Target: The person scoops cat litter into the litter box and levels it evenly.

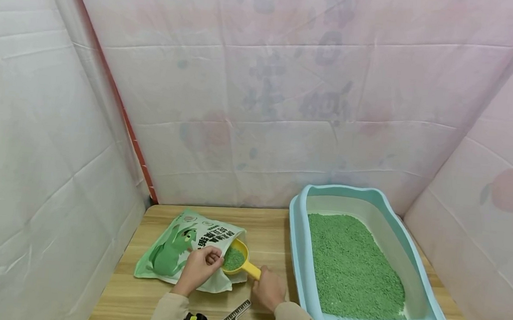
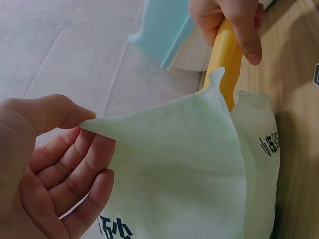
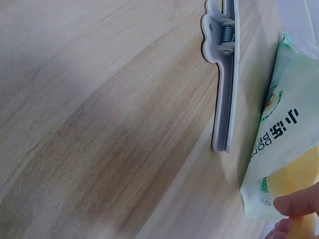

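A green and white bag of cat litter (image 1: 177, 251) lies on its side, its mouth facing right. My left hand (image 1: 202, 269) pinches the upper edge of that mouth between thumb and fingers; the left wrist view shows the edge lifted. By its handle, my right hand (image 1: 270, 287) grips a yellow scoop (image 1: 245, 268). Green pellets (image 1: 233, 259) fill the scoop's bowl, which sits at the bag's opening, partly inside. In the right wrist view, only fingertips (image 3: 298, 201) of the right hand show on the handle.
At the right stands a light blue litter box (image 1: 297, 243) holding a bed of green pellets (image 1: 352, 268), with a slotted front ledge. A long bag clip (image 3: 223, 99) lies on the wooden table (image 1: 269, 226) near the front. White sheets (image 1: 261, 105) enclose the table.
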`<state>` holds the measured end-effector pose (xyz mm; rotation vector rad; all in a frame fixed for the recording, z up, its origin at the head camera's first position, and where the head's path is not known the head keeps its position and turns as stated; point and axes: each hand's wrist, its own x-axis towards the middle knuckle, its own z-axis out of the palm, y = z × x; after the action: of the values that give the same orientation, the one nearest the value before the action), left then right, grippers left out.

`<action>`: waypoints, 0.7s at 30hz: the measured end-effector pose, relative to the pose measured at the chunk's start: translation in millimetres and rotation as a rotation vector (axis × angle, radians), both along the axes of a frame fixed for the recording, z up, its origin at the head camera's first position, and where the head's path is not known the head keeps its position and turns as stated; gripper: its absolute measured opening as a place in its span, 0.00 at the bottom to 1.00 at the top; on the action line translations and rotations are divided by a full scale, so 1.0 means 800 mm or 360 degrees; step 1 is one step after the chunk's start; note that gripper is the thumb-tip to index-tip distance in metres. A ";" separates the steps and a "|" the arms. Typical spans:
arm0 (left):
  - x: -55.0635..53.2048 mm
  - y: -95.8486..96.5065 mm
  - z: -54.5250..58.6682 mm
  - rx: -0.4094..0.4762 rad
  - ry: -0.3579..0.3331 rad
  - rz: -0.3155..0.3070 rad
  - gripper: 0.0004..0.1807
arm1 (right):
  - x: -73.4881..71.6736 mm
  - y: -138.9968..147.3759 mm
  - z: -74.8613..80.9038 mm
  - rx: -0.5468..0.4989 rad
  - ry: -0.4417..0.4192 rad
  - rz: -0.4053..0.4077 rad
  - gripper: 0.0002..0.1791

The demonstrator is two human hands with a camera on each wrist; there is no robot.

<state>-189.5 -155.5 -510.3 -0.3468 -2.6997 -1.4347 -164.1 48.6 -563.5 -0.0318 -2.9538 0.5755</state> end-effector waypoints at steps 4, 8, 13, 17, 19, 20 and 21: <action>-0.001 0.000 -0.001 -0.0005 -0.0001 -0.0002 0.03 | 0.001 0.005 0.004 0.0031 -0.0006 0.0041 0.10; -0.001 0.000 -0.002 -0.0007 0.0001 0.0002 0.03 | 0.000 0.010 0.011 0.0124 0.0043 0.0075 0.11; -0.002 -0.001 -0.002 -0.0007 -0.0003 0.0001 0.03 | 0.001 0.017 0.022 0.0207 0.0070 0.0107 0.12; -0.002 -0.001 -0.002 -0.0008 -0.0002 -0.0007 0.03 | 0.001 0.022 0.028 0.0233 0.0033 0.0118 0.12; -0.002 -0.002 -0.001 -0.0006 -0.0005 -0.0009 0.03 | 0.002 0.023 0.030 0.0229 0.0016 0.0118 0.12; -0.002 -0.002 -0.001 -0.0007 -0.0004 -0.0010 0.03 | 0.002 0.023 0.031 0.0226 0.0006 0.0117 0.11; -0.002 -0.002 -0.001 -0.0007 -0.0005 -0.0011 0.03 | 0.002 0.024 0.032 0.0222 0.0000 0.0119 0.11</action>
<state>-191.2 -157.2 -511.3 -0.3553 -2.7073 -1.4323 -162.1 67.9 -537.7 0.0925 -2.9980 0.3766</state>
